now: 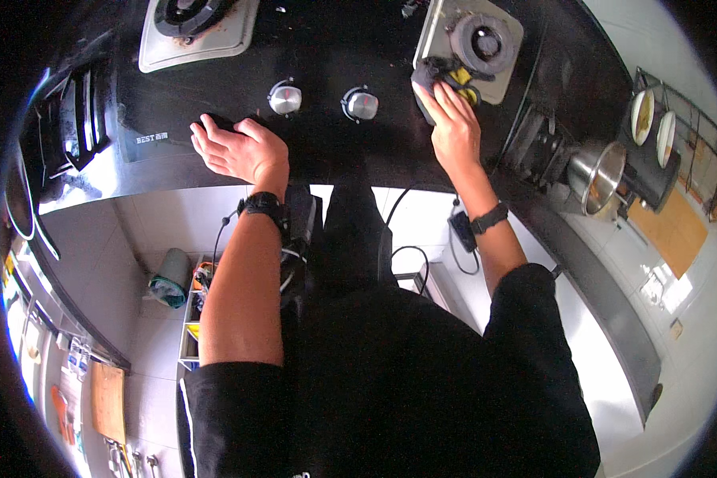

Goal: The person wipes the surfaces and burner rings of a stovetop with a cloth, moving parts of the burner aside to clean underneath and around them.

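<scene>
My right hand [456, 128] presses a dark cloth [425, 80] against the lower left corner of the right burner's metal tray [502, 89]. Black-and-yellow pieces [465, 80] lie at the cloth, by my fingertips; what they are I cannot tell. The round right burner [483, 43] stands just above. My left hand [239, 146] rests at the left on the black glass cooktop [322, 149], fingers apart, with nothing seen in it. Between my hands are a left metal knob [285, 99] and a right metal knob [361, 104].
A left burner [188, 15] sits at the top left. On the right counter are a steel pot [597, 179], a wooden board [669, 230] and a wire rack [693, 113] with dishes. A green-rimmed bin [170, 281] stands on the floor; cables hang near my waist.
</scene>
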